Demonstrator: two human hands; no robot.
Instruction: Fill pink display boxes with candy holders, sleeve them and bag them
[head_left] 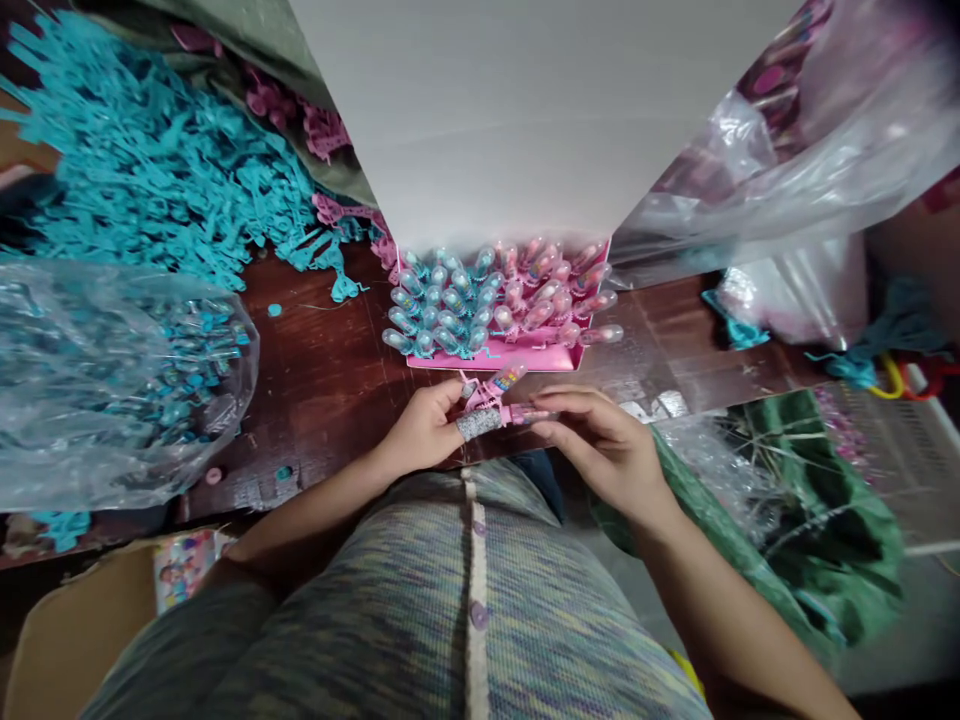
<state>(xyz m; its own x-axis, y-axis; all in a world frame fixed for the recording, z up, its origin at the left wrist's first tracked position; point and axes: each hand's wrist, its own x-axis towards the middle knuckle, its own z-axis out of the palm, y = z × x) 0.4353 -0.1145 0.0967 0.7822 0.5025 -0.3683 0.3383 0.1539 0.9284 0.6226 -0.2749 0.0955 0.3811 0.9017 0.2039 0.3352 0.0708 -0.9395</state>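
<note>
My left hand (427, 425) is closed on a pink plastic piece with a clear round-ended tube (508, 377) holding small coloured bits. Grey wrapping covers a finger of this hand. My right hand (611, 445) pinches a second small pink, clear-ended tube (529, 413), right beside the left fingertips. Just beyond both hands stands a pink display box (495, 357) with a tall white lid raised. Blue clear-topped tubes (442, 305) fill its left half in rows. Pink clear-topped tubes (551, 290) fill the right half, some leaning outward over the edge.
A large heap of blue plastic pieces (172, 160) lies at the back left. Nearer is a clear bag (112, 390) of blue parts. Plastic bags (750, 200) stand at the right, with scissors (911, 380) and a green sack (847, 530) below. Small caps dot the brown table (315, 350).
</note>
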